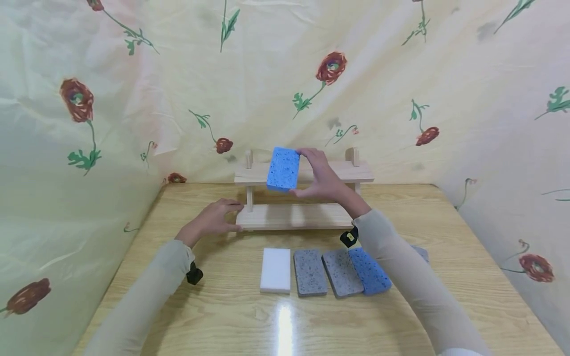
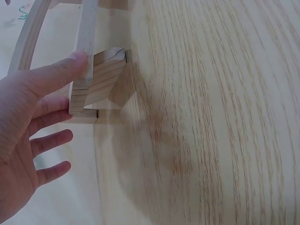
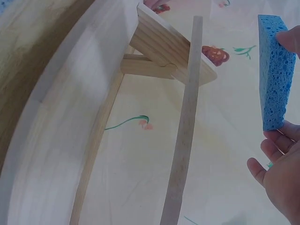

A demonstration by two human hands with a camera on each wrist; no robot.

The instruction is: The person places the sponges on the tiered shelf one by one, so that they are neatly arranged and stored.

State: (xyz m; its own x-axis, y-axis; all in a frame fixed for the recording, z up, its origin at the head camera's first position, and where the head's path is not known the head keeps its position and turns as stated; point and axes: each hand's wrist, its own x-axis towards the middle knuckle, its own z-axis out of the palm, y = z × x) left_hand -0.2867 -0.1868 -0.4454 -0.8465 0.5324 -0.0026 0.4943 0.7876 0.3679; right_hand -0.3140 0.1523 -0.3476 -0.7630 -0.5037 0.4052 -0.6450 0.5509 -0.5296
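Note:
A blue sponge point(image 1: 283, 169) is held up in front of the upper board of a two-tier wooden shelf point(image 1: 294, 216). My right hand point(image 1: 321, 177) pinches it by its edges, thumb at one end and fingers at the other. In the right wrist view the sponge point(image 3: 275, 72) stands on edge, apart from the shelf boards. My left hand point(image 1: 216, 217) holds the left end of the lower board. The left wrist view shows its thumb on one face of the board point(image 2: 85, 61) and the index finger at the end, with the other fingers spread.
In front of the shelf lie a white sponge point(image 1: 275, 270), two grey sponges point(image 1: 310, 273) and another blue sponge point(image 1: 370, 272), partly behind my right sleeve. A further grey-blue piece point(image 1: 421, 253) shows beyond that sleeve. A flowered cloth point(image 1: 267, 74) hangs behind the wooden table point(image 1: 222, 311).

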